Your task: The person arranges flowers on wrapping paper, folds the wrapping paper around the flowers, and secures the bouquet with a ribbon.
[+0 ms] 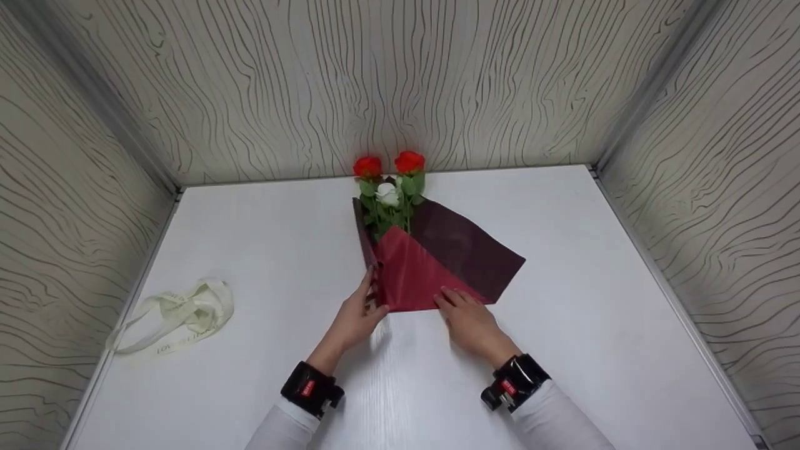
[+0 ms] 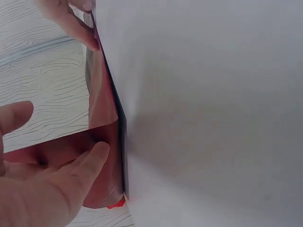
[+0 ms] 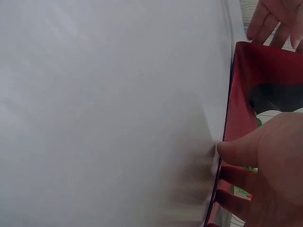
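Two red roses [image 1: 410, 162] and a white rose [image 1: 387, 194] with green stems lie in a sheet of wrapping paper [image 1: 465, 240], dark maroon on one face and red on the other. Its red lower flap [image 1: 415, 275] is folded up over the stems. At the left side, where the paper stands raised, my left hand [image 1: 356, 319] presses its fingers to the sheet; the thumb [image 2: 18, 116] stands apart from it. My right hand [image 1: 472, 322] rests its extended fingers on the flap near the front fold. Lower stems are hidden under the flap.
A loosely bunched pale ribbon [image 1: 194, 309] with printed lettering lies at the left of the white table [image 1: 600, 350]. Patterned panels [image 1: 400, 81] enclose the back and both sides, and the red rose heads reach the table's back edge.
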Tool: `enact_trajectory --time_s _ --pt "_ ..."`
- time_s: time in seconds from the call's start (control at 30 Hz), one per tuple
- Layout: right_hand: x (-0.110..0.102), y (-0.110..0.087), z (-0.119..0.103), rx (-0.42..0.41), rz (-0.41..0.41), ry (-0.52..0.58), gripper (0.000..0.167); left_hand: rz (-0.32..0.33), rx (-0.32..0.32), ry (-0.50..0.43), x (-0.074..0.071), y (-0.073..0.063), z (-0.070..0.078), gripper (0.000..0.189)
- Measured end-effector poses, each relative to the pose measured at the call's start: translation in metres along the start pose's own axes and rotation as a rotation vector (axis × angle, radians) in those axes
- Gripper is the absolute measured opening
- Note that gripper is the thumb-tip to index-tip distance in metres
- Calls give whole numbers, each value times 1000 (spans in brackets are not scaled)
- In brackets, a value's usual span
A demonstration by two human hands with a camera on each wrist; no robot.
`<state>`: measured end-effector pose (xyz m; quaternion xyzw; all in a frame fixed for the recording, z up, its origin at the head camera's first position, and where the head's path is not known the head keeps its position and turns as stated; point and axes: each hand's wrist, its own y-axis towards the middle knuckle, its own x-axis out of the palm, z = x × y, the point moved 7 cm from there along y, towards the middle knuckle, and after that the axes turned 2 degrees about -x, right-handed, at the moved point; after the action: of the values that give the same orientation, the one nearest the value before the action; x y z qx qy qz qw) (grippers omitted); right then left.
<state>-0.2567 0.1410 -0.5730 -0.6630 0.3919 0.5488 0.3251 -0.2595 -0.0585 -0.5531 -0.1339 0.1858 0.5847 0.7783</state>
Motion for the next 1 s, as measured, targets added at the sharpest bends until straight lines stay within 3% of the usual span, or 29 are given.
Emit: enact_trajectory --time_s 0.5,0.63,0.8,1.0 --pt "-1 0 -1 -26 12 -21 41 -139 78 219 28 10 5 60" --pt "-1 0 -2 -19 3 -26 41 -129 117 349 32 11 4 53" --pt "0 0 0 -6 -9 -31 42 -68 85 509 30 9 -1 58" --pt "1 0 0 -22 13 -1 43 -140 85 583 38 4 -2 60"
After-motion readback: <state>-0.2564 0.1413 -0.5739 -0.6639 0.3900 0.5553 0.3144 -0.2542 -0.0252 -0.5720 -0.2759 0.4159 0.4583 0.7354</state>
